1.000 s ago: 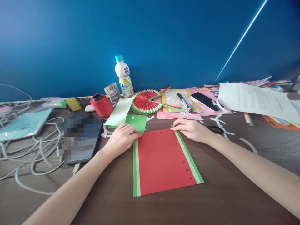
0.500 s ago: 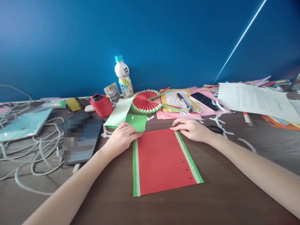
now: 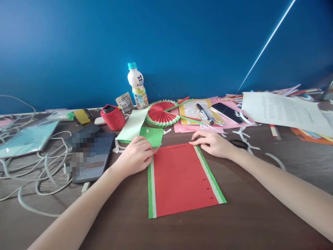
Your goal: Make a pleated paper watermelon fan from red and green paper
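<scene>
A red paper sheet (image 3: 179, 180) with pale and bright green strips along both sides lies flat on the brown table. Three small dark marks show near its lower right. Closed at the sheet's far left corner is my left hand (image 3: 139, 155), its thumb and finger pinching the edge. My right hand (image 3: 214, 143) pinches the far right corner. A narrow fold line runs along the far edge between the hands. Just beyond my left hand lie a green paper piece (image 3: 153, 136) and a pale green sheet (image 3: 133, 124).
A round pleated red and green paper fan (image 3: 162, 114) lies behind the sheet. Beyond it stands a drink bottle (image 3: 137, 86). To the right are a marker (image 3: 205, 113), a phone (image 3: 228, 113) and black scissor handles (image 3: 238, 143). A tablet (image 3: 97, 159) and white cables (image 3: 41, 170) occupy the left.
My left hand's fingers have shifted slightly at the corner. The right hand keeps its place, and the red sheet has barely moved.
</scene>
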Action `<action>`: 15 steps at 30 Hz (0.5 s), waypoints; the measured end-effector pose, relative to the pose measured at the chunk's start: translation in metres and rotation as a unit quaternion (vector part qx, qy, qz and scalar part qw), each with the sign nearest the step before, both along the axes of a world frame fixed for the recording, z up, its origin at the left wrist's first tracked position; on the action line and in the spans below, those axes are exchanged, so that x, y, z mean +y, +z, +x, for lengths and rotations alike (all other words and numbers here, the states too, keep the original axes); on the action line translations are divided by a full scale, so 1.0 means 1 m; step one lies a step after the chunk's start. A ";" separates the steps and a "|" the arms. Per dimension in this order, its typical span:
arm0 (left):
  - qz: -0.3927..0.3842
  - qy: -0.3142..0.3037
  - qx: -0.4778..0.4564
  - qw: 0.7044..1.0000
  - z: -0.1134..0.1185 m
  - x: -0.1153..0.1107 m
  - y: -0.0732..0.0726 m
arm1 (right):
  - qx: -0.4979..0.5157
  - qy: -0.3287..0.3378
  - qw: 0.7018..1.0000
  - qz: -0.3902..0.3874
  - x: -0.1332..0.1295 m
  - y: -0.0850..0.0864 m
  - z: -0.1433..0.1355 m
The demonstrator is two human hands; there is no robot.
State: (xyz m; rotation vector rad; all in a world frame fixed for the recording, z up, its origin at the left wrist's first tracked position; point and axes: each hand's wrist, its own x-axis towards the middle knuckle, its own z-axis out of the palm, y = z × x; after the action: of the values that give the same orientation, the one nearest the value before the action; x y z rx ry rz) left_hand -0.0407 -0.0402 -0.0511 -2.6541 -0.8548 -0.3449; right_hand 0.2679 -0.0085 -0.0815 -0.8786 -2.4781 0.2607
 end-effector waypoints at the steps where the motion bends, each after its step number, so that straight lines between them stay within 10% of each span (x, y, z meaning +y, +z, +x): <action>1: -0.003 0.003 -0.002 1.000 0.000 0.000 0.000 | 0.000 -0.002 1.000 0.000 0.000 0.000 0.000; 15: -0.024 0.021 -0.082 0.996 -0.010 0.004 0.002 | 0.020 -0.002 1.000 0.001 0.000 0.000 0.001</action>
State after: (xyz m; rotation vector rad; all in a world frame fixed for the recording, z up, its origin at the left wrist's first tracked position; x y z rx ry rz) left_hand -0.0508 -0.0360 -0.0492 -2.6761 -0.9796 -0.5440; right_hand 0.2690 -0.0090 -0.0812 -0.8676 -2.4392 0.2710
